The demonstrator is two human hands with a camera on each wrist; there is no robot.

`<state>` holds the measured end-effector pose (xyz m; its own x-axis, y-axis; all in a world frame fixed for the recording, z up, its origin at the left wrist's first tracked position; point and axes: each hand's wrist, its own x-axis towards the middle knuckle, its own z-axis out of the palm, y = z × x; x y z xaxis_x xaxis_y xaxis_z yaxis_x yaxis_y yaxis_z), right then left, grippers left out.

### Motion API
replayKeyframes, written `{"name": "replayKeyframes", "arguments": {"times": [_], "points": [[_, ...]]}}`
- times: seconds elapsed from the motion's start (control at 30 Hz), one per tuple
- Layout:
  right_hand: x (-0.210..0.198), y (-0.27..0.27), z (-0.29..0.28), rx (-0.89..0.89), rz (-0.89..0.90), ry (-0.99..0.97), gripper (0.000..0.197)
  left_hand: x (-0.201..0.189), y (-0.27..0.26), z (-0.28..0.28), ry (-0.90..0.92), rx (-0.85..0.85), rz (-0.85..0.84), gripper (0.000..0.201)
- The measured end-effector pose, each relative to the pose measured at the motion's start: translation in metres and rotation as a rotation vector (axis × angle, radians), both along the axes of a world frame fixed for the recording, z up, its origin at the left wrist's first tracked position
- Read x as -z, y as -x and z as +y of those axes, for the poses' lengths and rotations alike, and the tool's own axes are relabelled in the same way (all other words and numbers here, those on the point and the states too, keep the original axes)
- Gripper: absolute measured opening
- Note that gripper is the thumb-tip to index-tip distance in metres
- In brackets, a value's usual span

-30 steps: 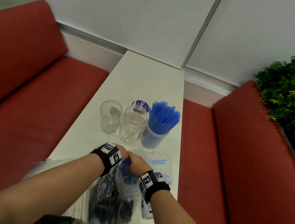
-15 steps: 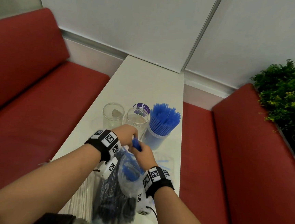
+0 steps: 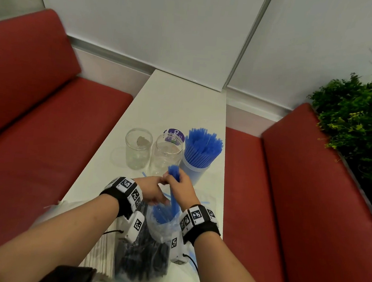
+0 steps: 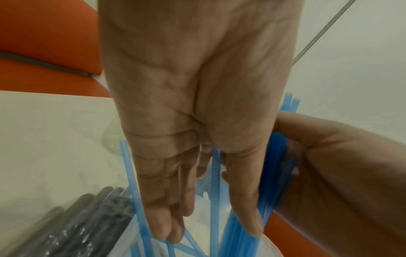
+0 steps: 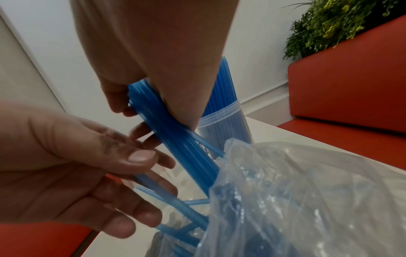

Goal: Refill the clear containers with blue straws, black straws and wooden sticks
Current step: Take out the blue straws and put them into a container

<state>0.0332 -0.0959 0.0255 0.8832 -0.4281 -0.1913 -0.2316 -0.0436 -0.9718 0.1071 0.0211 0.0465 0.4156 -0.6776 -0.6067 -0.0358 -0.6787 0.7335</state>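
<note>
Head view: the right hand (image 3: 181, 191) has risen since a moment ago, clamped on a bundle of thin blue straws (image 3: 174, 175) drawn from a crinkly clear bag (image 3: 161, 228) toward the jars at 12 o'clock on the white bench (image 3: 179, 104). Left wrist view: the left hand (image 4: 197, 139) has straight fingers among loose straws. Right wrist view: a ribbed jar (image 5: 228, 121) packed with straws stands behind.

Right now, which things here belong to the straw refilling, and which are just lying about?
Job: blue straw bundle in right hand; left hand; plastic bag; blue-straw container; two empty jars; black straws.

Lying about: purple lid; plant.
</note>
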Motion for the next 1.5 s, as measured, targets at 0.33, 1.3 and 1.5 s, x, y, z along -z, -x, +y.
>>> {"name": "replayKeyframes", "arguments": {"times": [0.33, 1.3, 1.5], "points": [[-0.029, 0.005, 0.000, 0.117, -0.098, 0.061, 0.018, 0.016, 0.004, -0.008, -0.103, 0.011, -0.013, 0.093], [-0.164, -0.009, -0.008, 0.530, -0.602, -0.136, 0.021, -0.012, -0.004, -0.031, 0.669, -0.872, 1.103, 0.040], [-0.162, -0.007, -0.002, 0.460, -0.562, -0.130, 0.023, -0.026, -0.006, -0.034, 0.662, -0.960, 1.151, 0.032]]}}
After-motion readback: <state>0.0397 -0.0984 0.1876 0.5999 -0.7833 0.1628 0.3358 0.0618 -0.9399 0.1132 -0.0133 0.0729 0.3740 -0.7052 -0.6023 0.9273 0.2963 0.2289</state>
